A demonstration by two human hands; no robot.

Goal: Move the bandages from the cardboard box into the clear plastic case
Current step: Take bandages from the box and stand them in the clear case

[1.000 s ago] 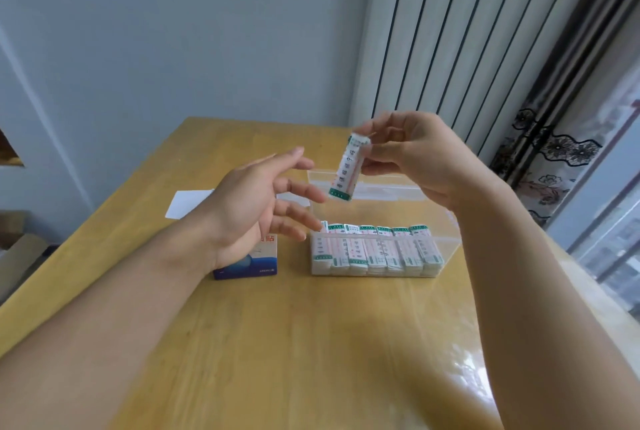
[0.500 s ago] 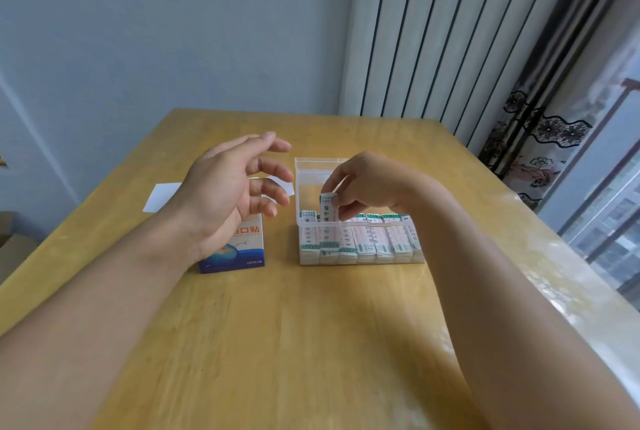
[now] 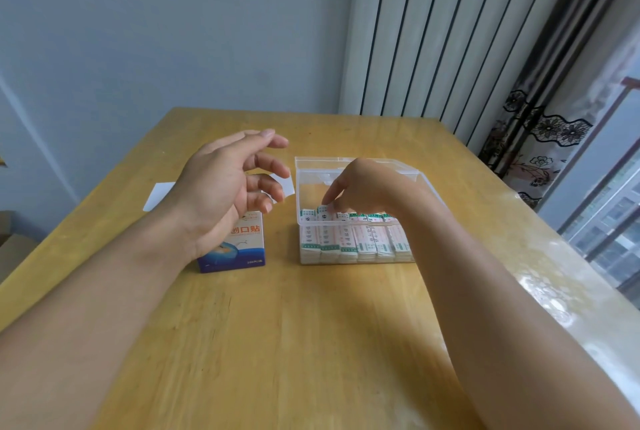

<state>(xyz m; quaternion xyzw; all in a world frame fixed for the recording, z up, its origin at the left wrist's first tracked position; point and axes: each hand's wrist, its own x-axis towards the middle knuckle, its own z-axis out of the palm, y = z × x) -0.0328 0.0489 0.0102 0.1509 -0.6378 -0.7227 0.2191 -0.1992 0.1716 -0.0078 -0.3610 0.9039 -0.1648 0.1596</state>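
A clear plastic case stands open on the wooden table, its near side filled by a row of white, green-edged bandage stacks. My right hand reaches into the case from the right, fingertips pinching the top of one bandage stack second from the left in the row. Left of the case stands the blue and white cardboard box. My left hand hovers above the box, fingers spread and holding nothing.
A white paper sheet lies on the table behind the box, partly hidden by my left hand. A white radiator and a patterned curtain stand past the table's far right corner.
My right hand has come down from above the case and lowered its bandage stack into the left part of the row. The left hand has stayed above the box.
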